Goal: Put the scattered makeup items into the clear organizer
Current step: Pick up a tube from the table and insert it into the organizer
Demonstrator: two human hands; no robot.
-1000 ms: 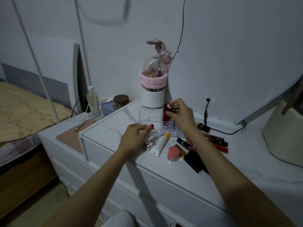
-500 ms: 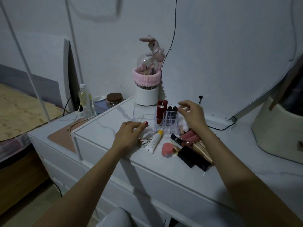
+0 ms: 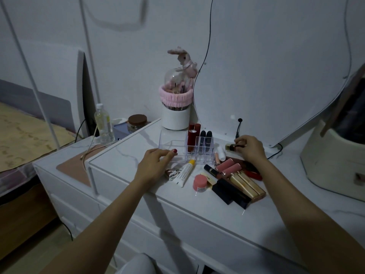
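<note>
The clear organizer (image 3: 169,143) stands on the white dresser top (image 3: 227,210), with red and dark lipsticks (image 3: 205,140) upright in its slots. My left hand (image 3: 156,163) rests against the organizer's front edge, fingers relaxed. To the right of the organizer, my right hand (image 3: 249,148) pinches a gold-and-black lipstick (image 3: 231,147) lying on the top. Scattered in front lie a white tube with a yellow cap (image 3: 184,173), a pink jar (image 3: 199,183), pink-capped gold tubes (image 3: 235,173), black sticks (image 3: 231,191) and a silver clip (image 3: 171,173).
A white brush holder with a pink band and plush rabbit (image 3: 176,113) stands behind the organizer. A large mirror (image 3: 276,66) leans at the back with a black cable (image 3: 238,128). A cream case (image 3: 333,159) sits right. A water bottle (image 3: 102,123) and brown-lidded jar (image 3: 137,121) stand left.
My right hand left the organizer's slots, moved right and closed its fingers on the gold-and-black lipstick. More lipsticks stand in the organizer than before. My left hand stayed at the organizer's front.
</note>
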